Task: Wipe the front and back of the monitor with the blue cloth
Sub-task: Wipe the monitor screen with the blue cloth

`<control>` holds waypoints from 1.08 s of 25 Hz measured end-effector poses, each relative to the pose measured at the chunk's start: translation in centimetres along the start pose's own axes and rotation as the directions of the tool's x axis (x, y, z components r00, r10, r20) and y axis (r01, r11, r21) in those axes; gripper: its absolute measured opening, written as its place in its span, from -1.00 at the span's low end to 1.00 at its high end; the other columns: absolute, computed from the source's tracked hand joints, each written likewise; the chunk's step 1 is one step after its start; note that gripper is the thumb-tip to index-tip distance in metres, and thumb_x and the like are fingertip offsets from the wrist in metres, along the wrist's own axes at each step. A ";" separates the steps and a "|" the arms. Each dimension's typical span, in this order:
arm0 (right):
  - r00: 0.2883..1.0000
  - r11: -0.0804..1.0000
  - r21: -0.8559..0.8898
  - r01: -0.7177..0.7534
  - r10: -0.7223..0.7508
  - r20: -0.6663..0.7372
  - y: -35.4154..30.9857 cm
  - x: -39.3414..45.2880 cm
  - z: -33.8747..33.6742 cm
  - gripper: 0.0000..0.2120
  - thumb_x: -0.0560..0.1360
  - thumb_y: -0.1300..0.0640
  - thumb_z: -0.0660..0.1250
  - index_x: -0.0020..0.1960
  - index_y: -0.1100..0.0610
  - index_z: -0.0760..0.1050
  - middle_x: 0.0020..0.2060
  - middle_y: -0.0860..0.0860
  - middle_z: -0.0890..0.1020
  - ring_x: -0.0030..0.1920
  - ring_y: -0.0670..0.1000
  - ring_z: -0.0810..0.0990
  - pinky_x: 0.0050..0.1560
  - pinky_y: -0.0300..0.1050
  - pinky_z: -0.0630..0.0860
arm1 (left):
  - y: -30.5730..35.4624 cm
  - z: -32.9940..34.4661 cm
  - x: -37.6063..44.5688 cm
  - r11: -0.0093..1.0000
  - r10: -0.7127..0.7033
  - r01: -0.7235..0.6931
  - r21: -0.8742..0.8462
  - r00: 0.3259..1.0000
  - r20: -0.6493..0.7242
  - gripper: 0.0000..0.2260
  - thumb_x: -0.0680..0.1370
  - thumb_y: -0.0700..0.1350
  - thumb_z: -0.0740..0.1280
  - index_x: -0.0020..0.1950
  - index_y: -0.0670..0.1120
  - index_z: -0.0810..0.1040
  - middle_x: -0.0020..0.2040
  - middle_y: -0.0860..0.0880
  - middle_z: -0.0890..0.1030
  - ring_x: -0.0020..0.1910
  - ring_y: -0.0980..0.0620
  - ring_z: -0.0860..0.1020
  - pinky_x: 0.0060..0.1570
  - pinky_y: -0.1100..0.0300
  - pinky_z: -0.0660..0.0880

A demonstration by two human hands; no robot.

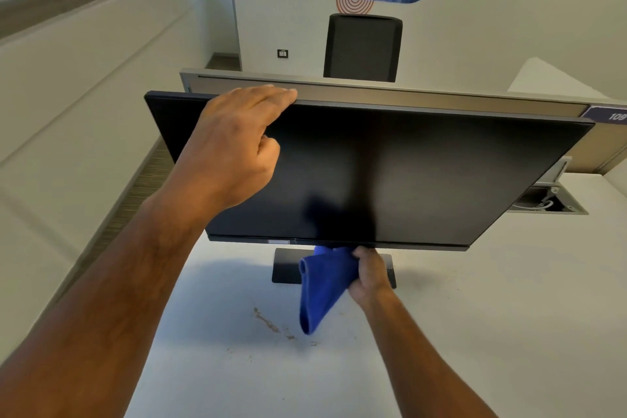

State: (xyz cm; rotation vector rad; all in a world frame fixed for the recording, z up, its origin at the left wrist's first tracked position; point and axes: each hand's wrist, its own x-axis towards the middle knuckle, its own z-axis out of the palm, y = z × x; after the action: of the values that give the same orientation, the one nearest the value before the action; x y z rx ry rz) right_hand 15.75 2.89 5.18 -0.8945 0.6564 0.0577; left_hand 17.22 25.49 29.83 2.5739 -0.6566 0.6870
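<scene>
Single head view, worn high, looking forward and down over desk [475,332]; close to monitor [424,173], which fills mid-frame; both forearms enter from bottom edge; partition [373,97], chair [362,47] behind

Dark monitor [390,173] (screen off), blue cloth [325,285] bunched below its lower edge

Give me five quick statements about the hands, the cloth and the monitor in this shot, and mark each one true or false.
1. The left hand grips the monitor's top edge. True.
2. The right hand holds the blue cloth. True.
3. The screen shows a bright picture. False: it is dark.
4. The cloth is pressed on the middle of the screen. False: it hangs below the bottom edge, in front of the stand base.
5. A black chair stands beyond the desk divider. True.
</scene>
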 end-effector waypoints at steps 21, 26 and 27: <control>0.967 0.976 0.183 -0.118 0.071 0.245 9.1 -0.7 7.9 -0.85 0.55 0.27 0.34 -0.13 0.13 0.65 -0.15 0.17 0.69 -0.10 0.15 0.65 0.04 0.08 0.55 | -2.0 -1.9 -0.2 0.990 -0.127 0.123 0.075 0.990 0.055 -0.42 0.46 -0.12 0.10 0.51 -0.03 0.38 0.39 0.01 0.50 0.39 -0.01 0.40 0.49 -0.05 0.17; 0.914 0.973 0.100 -0.209 0.158 0.374 11.8 -1.1 12.9 -0.83 0.46 0.41 0.32 -0.16 0.20 0.63 -0.18 0.17 0.67 -0.11 0.12 0.64 0.03 0.01 0.56 | -2.2 -1.6 -0.2 0.990 -0.127 0.123 0.071 0.991 0.049 -0.43 0.47 -0.10 0.11 0.51 -0.02 0.38 0.40 0.02 0.50 0.40 0.01 0.39 0.49 -0.04 0.15; 0.899 0.973 0.064 -0.220 0.177 0.400 12.2 -1.3 13.8 -0.85 0.43 0.40 0.35 -0.10 0.22 0.63 -0.14 0.18 0.67 -0.09 0.12 0.64 0.02 -0.02 0.56 | -2.2 -1.6 -0.2 0.990 -0.129 0.126 0.070 0.991 0.044 -0.42 0.46 -0.10 0.11 0.51 -0.01 0.38 0.40 0.03 0.49 0.40 0.03 0.39 0.50 -0.02 0.14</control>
State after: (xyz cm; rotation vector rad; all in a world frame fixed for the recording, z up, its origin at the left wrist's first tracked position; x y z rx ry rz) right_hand 17.93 21.17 3.47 -0.6810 0.3675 0.3742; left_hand 17.68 28.09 30.42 2.6746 -0.4866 0.6159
